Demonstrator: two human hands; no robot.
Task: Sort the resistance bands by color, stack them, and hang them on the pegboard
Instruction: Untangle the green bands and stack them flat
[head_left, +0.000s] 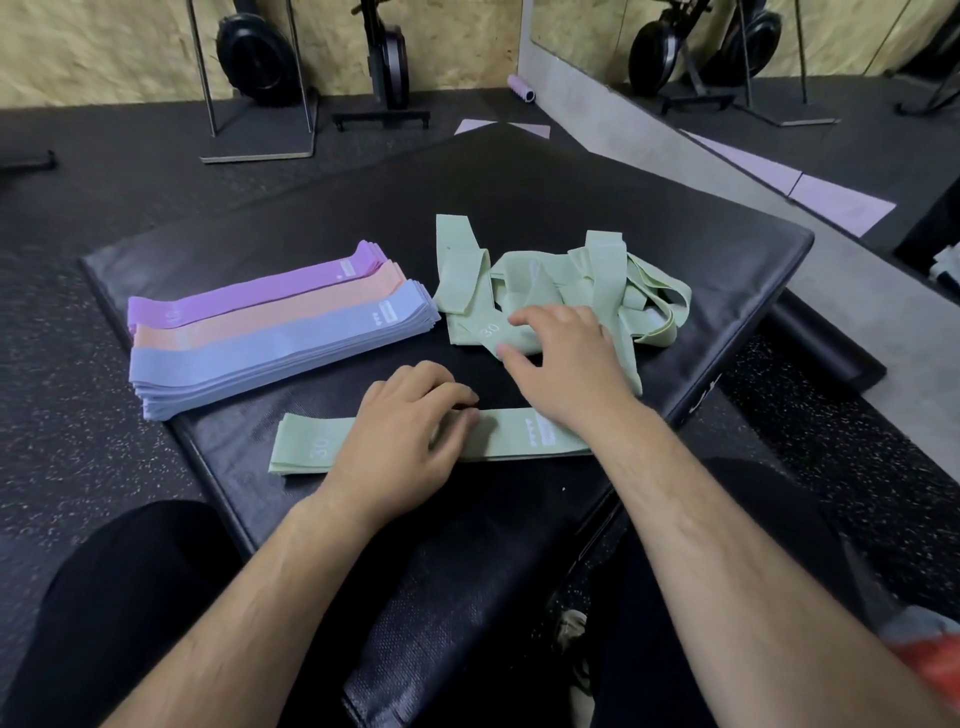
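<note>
Black mat (519, 182), green bands (571, 275), speckled floor (78, 441)

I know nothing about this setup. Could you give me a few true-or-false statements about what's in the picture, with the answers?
1. All the green bands are neatly stacked. False: most lie in a tangled green pile, and only a flat green band lies apart from it.
2. The left hand rests on the flat green band. True.
3. The purple stack, orange stack and blue stack lie side by side. True.
4. The right hand holds a purple band. False: it reaches onto the tangled green pile.
5. Some bands already hang up. False: every band in view lies on the black mat.
</note>
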